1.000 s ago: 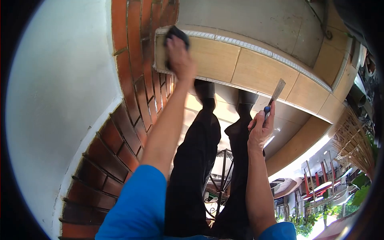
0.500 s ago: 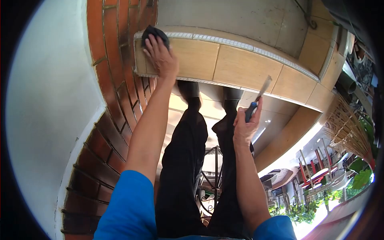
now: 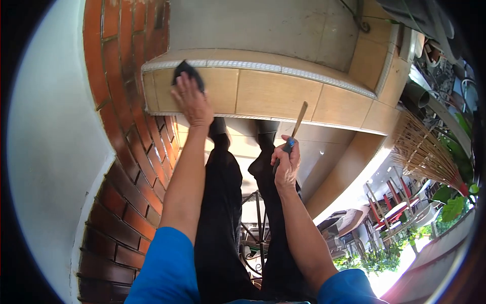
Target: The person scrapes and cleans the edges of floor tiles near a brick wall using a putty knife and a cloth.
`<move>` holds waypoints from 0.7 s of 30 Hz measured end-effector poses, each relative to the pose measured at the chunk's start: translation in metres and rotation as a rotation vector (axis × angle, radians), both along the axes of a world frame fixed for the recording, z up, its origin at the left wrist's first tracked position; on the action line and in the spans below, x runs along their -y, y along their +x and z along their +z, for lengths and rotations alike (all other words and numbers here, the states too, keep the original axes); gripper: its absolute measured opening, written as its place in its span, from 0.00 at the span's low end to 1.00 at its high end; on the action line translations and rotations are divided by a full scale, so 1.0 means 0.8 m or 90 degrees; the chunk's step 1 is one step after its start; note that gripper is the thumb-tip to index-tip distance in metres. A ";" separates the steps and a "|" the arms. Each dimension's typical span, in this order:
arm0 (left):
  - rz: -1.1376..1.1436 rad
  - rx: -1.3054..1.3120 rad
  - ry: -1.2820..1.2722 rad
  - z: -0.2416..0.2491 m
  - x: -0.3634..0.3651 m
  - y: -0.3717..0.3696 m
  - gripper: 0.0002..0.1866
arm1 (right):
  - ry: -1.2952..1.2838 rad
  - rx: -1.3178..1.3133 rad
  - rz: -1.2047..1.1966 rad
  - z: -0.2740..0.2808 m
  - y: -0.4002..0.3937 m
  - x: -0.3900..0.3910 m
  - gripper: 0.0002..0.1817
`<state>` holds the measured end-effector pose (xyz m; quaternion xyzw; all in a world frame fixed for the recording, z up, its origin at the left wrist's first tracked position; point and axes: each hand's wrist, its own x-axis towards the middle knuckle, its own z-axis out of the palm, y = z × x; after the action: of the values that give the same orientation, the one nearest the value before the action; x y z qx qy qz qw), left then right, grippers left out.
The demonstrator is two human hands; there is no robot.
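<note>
With its fingers laid flat, my left hand (image 3: pixel 194 104) presses a crumpled black cloth (image 3: pixel 188 75) against the tan tiled step (image 3: pixel 283 90), near its left end and just below the ribbed white edging. My right hand (image 3: pixel 287 164) grips a narrow-bladed scraper (image 3: pixel 288 147) by its dark blue and black handle. The thin metal blade points up and overlaps the step's lower edge in this view. Both forearms reach forward over my black trousers.
A glossy red brick wall (image 3: pixel 121 96) borders the step on the left, beside a white wall (image 3: pixel 50 152). At right are a twig broom (image 3: pixel 425 149), green leaves (image 3: pixel 453 207) and chairs. A black metal stand (image 3: pixel 260 223) shows between my legs.
My left hand and the cloth have slid right along the step, away from its left end. The scraper has tilted more upright in my right hand. The whole view has shifted.
</note>
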<state>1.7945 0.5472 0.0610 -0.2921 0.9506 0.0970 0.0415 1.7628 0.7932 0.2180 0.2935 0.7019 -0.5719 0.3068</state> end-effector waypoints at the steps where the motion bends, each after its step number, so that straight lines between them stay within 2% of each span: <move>1: -0.005 -0.014 0.014 -0.005 0.004 0.006 0.31 | 0.003 0.004 0.020 0.004 -0.002 -0.003 0.17; 5: -0.012 -0.035 0.030 -0.006 0.009 0.009 0.31 | 0.012 0.024 0.112 0.009 -0.013 -0.004 0.15; 8: -0.008 -0.036 0.029 -0.007 0.008 0.006 0.31 | 0.039 0.057 0.136 0.008 -0.020 -0.007 0.16; 12: -0.014 -0.046 0.035 -0.008 0.009 0.008 0.32 | 0.089 0.017 0.120 0.009 -0.028 -0.001 0.17; 16: -0.010 -0.045 0.035 -0.005 0.012 0.008 0.34 | 0.010 0.053 0.044 0.019 -0.048 0.013 0.25; 17: -0.006 -0.037 0.037 -0.005 0.011 0.008 0.35 | 0.012 0.035 0.059 0.027 -0.053 0.024 0.31; 21: 0.000 0.037 0.049 0.005 0.008 0.004 0.38 | -0.036 0.054 0.076 0.059 -0.075 0.048 0.36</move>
<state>1.7977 0.5410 0.0646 -0.2930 0.9445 0.1249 0.0801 1.7025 0.7546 0.2649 0.2662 0.6879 -0.5596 0.3778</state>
